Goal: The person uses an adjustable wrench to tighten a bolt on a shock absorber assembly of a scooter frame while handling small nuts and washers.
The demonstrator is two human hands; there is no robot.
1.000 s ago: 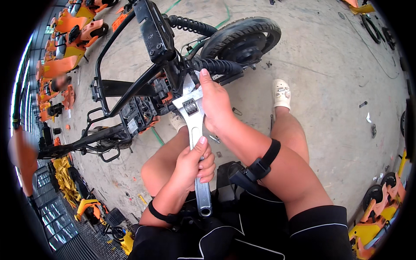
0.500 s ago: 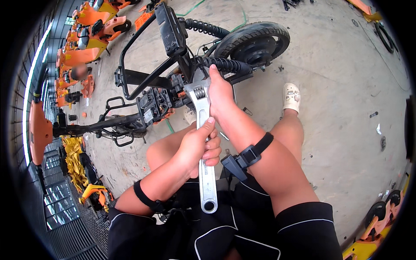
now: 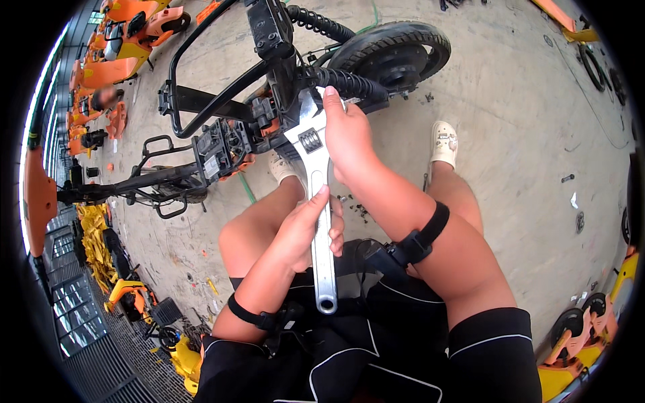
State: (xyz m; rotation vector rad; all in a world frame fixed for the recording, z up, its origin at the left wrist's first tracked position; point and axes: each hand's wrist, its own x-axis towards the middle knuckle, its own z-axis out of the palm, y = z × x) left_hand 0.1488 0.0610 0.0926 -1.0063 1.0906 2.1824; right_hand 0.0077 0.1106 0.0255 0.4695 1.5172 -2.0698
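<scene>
A large silver adjustable wrench (image 3: 324,272) stands with its jaw end up against the stripped black frame of an electric scooter (image 3: 270,33). My left hand (image 3: 295,232) is closed around the middle of its handle, the thumb lying along the front. At the wrench's head, my right hand (image 3: 351,141) is closed on the far side, thumb pointing up beside the jaw; its other fingers are mostly hidden. Just above that thumb sits a black coil shock absorber (image 3: 346,82), next to the rear wheel (image 3: 401,70). What the jaws touch is hidden.
The scooter lies across the concrete floor (image 3: 517,195), its orange front panel (image 3: 41,185) at the far left. Several orange scooters (image 3: 111,70) line the left side. Small dark parts (image 3: 358,209) are scattered between my legs. Loose tyres (image 3: 591,67) lie at the far right.
The scooter has shifted a little left in view. The wrench leans slightly more, its handle end now higher in the picture, and both hands remain on it.
</scene>
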